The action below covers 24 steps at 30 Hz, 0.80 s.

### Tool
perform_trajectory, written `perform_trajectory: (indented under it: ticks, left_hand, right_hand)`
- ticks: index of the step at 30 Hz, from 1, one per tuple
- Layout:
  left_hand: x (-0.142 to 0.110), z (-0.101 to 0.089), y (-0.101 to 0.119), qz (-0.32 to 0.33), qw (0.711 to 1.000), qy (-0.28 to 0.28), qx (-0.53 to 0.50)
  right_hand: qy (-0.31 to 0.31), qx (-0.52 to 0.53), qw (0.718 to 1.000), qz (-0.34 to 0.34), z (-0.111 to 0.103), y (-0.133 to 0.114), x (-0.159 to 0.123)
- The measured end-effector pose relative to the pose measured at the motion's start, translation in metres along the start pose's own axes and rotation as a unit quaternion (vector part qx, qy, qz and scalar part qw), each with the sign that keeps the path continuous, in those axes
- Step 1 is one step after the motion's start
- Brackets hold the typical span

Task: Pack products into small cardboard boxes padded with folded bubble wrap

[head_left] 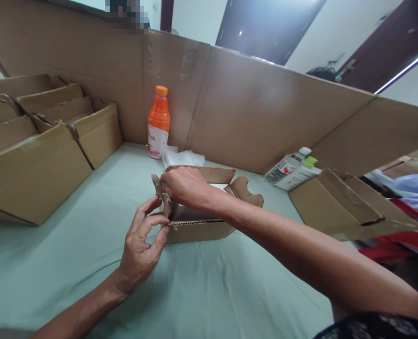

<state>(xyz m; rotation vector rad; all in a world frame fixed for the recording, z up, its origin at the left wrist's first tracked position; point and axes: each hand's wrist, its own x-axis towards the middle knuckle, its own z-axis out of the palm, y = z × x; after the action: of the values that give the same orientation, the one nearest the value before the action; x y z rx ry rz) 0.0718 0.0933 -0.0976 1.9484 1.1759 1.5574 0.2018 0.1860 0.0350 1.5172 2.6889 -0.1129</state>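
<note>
A small cardboard box (200, 231) stands open-topped in front of me on the green cloth. Its left end flap is folded up, and its scalloped right flap (247, 192) leans outward. My left hand (143, 242) grips the box's left end, with fingers on the flap and the thumb by the near corner. Across the box reaches my right arm. My right hand (184, 184) is closed at the far left corner, its fingertips against the inside of the left flap and partly hidden. Something white shows inside the box, mostly covered by my right wrist.
An orange bottle (158, 123) stands upright behind the box, beside clear plastic wrapping (184, 157). Larger cardboard boxes (43, 174) fill the left side. At right are a clear bottle (288, 165), a green-capped package (297, 176) and another box (327, 207). A cardboard wall (265, 108) closes the back.
</note>
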Motion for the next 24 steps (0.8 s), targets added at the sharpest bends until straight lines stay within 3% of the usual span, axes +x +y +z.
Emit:
perform_trajectory:
  ticks: [6,10,12,15,17,19,21,24]
  left_hand:
    - [0.0,0.0,0.0,-0.013,1.0,-0.011,-0.008]
    - [-0.002,0.0,-0.001,-0.031,0.999,-0.016,-0.035]
    - [-0.004,0.001,-0.004,-0.059,0.995,-0.007,-0.085]
    - [-0.005,0.0,-0.012,-0.104,0.985,0.007,-0.139]
    - [-0.006,-0.002,-0.019,-0.117,0.982,-0.001,-0.148]
    - [-0.009,-0.005,-0.027,-0.123,0.981,-0.02,-0.148]
    - [-0.014,-0.007,-0.035,-0.136,0.98,-0.049,-0.139]
    - [-0.022,-0.007,-0.043,-0.159,0.975,-0.085,-0.13]
  right_hand:
    - [0.018,-0.023,0.999,-0.046,0.007,0.001,-0.003]
    - [0.01,0.013,0.998,-0.059,-0.006,0.006,-0.012]
    - [0.06,0.067,0.996,-0.027,-0.017,0.014,-0.03]
    - [0.238,0.164,0.956,0.051,-0.022,0.035,-0.084]
    - [0.363,0.199,0.901,0.129,-0.007,0.054,-0.13]
    - [0.469,0.227,0.827,0.211,0.024,0.074,-0.175]
    - [0.501,0.26,0.777,0.279,0.064,0.092,-0.207]
    - [0.41,0.309,0.803,0.304,0.12,0.106,-0.218]
